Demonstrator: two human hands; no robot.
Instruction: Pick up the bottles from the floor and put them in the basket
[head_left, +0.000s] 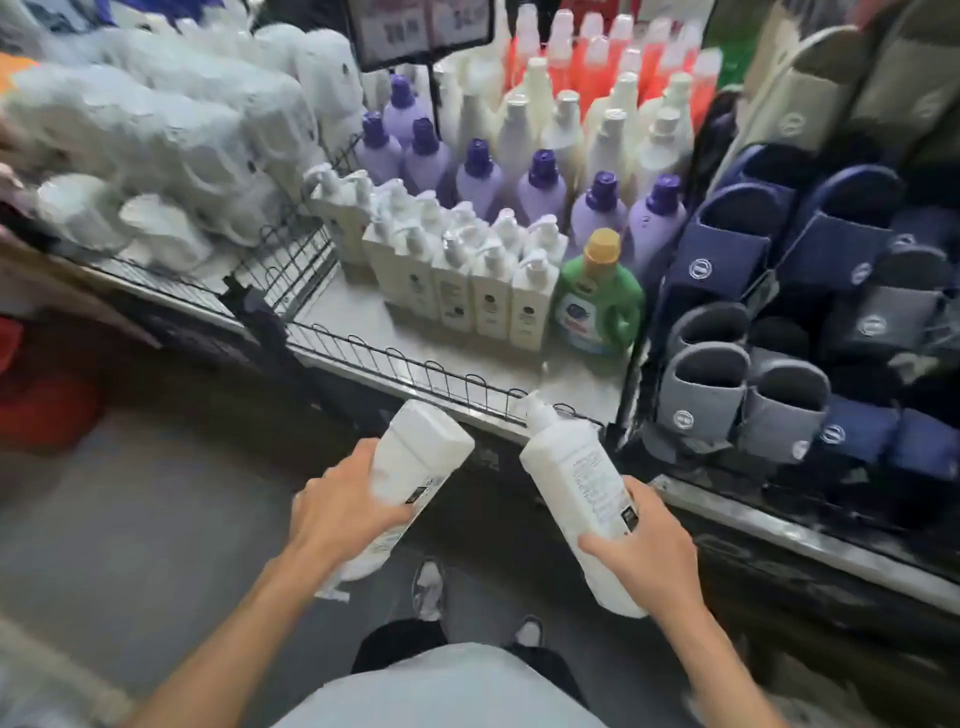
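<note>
My left hand (340, 506) grips a white bottle (415, 457) with its flat base pointing up toward the basket and its pump end down. My right hand (644, 558) grips a second white pump bottle (576, 478), nozzle up, close to the rail. Both bottles hang just in front of the wire basket (415, 366), a low black wire rail around a white shelf. Inside it stand several cream pump bottles (488, 296) in rows, with a green bottle (597, 306) at their right.
Purple-capped bottles (540, 189), white and orange ones fill the back of the basket. Dark blue and grey slippers (748, 322) are stacked at right, white wrapped packs (156, 140) at left. Grey floor and my shoes (431, 587) lie below. A red object (36, 384) sits far left.
</note>
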